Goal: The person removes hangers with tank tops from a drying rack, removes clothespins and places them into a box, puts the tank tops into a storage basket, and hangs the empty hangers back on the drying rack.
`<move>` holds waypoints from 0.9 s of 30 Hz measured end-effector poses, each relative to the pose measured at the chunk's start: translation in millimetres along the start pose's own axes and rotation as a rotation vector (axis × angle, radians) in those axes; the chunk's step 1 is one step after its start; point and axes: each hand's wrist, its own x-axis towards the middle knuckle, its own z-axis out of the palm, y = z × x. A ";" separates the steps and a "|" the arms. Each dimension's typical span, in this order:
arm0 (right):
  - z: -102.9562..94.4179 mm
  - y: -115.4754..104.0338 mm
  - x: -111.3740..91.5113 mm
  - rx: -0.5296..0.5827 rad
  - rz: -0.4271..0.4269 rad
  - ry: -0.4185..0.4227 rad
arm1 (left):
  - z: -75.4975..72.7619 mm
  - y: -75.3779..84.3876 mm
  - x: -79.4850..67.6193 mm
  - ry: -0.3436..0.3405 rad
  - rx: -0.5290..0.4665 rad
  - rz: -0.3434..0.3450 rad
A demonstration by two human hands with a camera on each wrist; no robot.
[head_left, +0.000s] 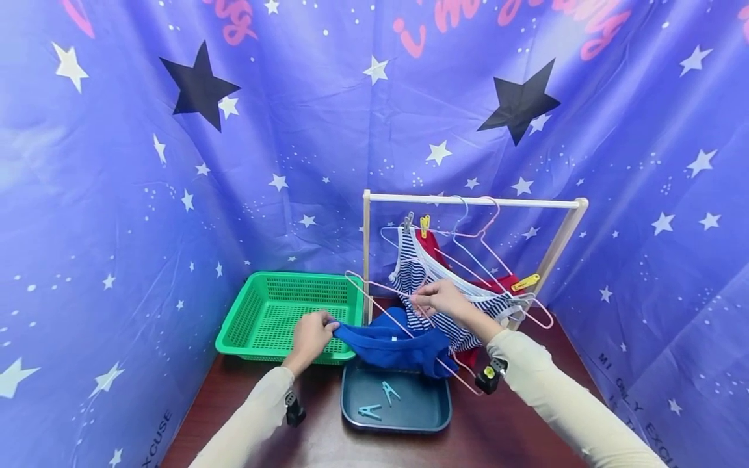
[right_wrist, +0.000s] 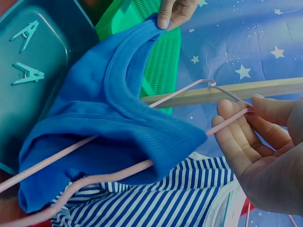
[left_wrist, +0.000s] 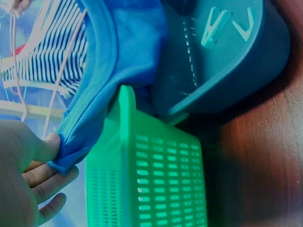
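My left hand (head_left: 312, 335) pinches one corner of a blue garment (head_left: 389, 351) with ribbed edges between thumb and fingers, beside the green basket. In the right wrist view, a pink wire hanger (right_wrist: 94, 179) runs through the garment's opening, its lower wires sticking out at the near side. My right hand (head_left: 441, 302) grips the hanger's wire between thumb and fingers, to the right of the garment's ribbed tip. Just behind hangs a navy-and-white striped garment (head_left: 412, 263), partly covered by the right hand and the blue cloth.
A wooden rack (head_left: 526, 203) carries the striped garment and a red garment (head_left: 430, 244) on hangers, with yellow clothespins (head_left: 525, 283) and grey ones. The green basket (head_left: 234, 318) stands at left. A dark tray (head_left: 404, 419) in front holds two light blue clothespins (head_left: 370, 411).
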 end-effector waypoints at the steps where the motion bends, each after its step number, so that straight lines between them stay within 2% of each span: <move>1: 1.0 0.5 1.2 0.007 -0.007 -0.012 | 0.3 2.5 -0.1 0.005 0.001 0.013; 6: 6.8 -0.1 5.8 0.009 -0.003 -0.039 | 3.9 12.4 -2.7 0.028 0.019 0.074; 18: 23.9 -18.0 21.4 -0.049 -0.026 -0.096 | 9.8 40.9 -12.7 0.138 0.068 0.357; 22: 31.2 -24.8 29.1 -0.072 -0.039 -0.126 | 13.4 49.6 -16.5 0.131 0.073 0.441; 27: 39.8 -39.0 39.7 -0.101 -0.013 -0.124 | 21.8 61.9 -20.3 0.112 0.096 0.596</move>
